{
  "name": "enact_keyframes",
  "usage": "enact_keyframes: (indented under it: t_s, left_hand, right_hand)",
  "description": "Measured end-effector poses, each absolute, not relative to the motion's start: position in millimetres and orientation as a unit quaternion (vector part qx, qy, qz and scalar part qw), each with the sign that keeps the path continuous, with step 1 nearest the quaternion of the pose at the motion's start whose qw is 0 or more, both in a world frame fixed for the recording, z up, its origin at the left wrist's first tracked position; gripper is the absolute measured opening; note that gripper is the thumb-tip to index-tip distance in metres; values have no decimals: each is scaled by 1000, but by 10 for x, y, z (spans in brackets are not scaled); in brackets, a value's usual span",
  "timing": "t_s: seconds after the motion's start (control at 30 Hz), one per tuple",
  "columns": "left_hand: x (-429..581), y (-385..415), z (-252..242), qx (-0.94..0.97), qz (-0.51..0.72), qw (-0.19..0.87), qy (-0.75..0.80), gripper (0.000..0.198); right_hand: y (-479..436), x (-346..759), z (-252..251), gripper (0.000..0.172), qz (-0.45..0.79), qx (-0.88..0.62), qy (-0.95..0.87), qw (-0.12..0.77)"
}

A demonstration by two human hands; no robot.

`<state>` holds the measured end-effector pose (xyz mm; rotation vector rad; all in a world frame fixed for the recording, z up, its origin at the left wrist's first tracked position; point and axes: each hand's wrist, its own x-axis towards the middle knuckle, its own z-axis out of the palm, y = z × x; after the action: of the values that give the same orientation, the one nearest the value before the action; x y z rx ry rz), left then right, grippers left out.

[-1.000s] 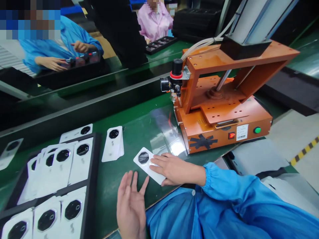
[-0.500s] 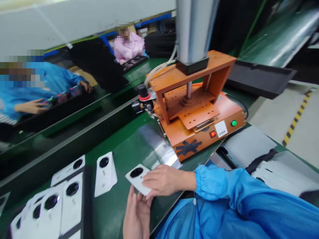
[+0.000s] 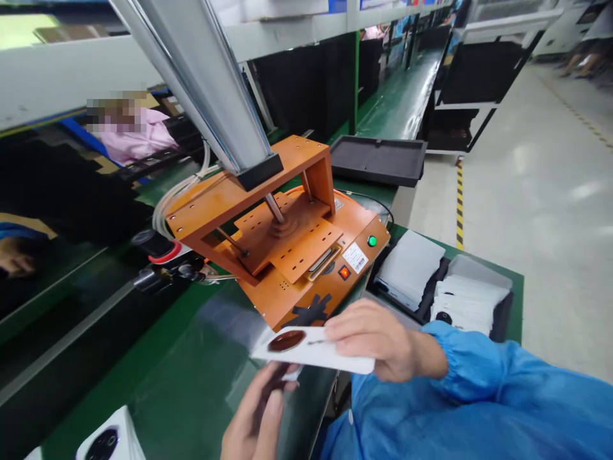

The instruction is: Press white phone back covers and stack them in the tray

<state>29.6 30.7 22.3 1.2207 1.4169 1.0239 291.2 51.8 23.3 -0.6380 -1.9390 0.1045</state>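
A white panel with a dark round camera area (image 3: 313,350) is tilted above the green bench. My right hand (image 3: 371,335) grips its right end, fingers on top and thumb out of sight beneath. Under its left end is my left hand (image 3: 261,406), fingertips bent near the underside; whether they touch the panel I cannot tell. A small pale piece shows by the left fingertips, too hidden to name. Just beyond the hands stands an orange press (image 3: 287,255) with a lit green button and a red switch.
White panels (image 3: 115,437) lie at the bottom left. On the right, white sheets (image 3: 412,259) and more panels (image 3: 472,300) sit in dark trays. A black tray (image 3: 378,158) is behind the press. A person in pink (image 3: 136,137) sits across the bench.
The view has swung right. The panel has been raised and tilted, my right hand now at its right end. My left hand's fingers have spread beneath its left end.
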Motion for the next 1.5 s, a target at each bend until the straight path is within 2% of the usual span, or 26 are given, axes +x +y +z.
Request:
enact_keyframes:
  t_s: [0.07, 0.17, 0.33, 1.13, 1.27, 1.43, 1.5]
  left_hand:
    - [413, 632, 295, 599, 378, 431, 559, 40]
    - [584, 1050, 315, 700, 353, 371, 498, 36]
    - [809, 1375, 257, 722, 338, 375, 474, 37]
    - [817, 1448, 291, 773, 272, 325, 473, 39]
    - [916, 1446, 263, 800, 314, 246, 448, 33]
    - [1077, 1509, 176, 804, 324, 35, 497, 40]
    - [1145, 1520, 172, 783, 346, 33, 516, 39]
  right_hand:
    - [422, 3189, 387, 31, -25, -320, -803, 502]
    - [293, 3498, 520, 33, -120, -372, -797, 460]
    - [197, 3772, 566, 29, -204, -419, -774, 428]
    - [282, 3924, 460, 22, -263, -449, -753, 404]
    - [276, 3949, 436, 23, -261, -462, -749, 396]
    - [310, 3986, 383, 26, -261, -474, -745, 391]
    - [329, 4004, 352, 27, -259, -475, -745, 391]
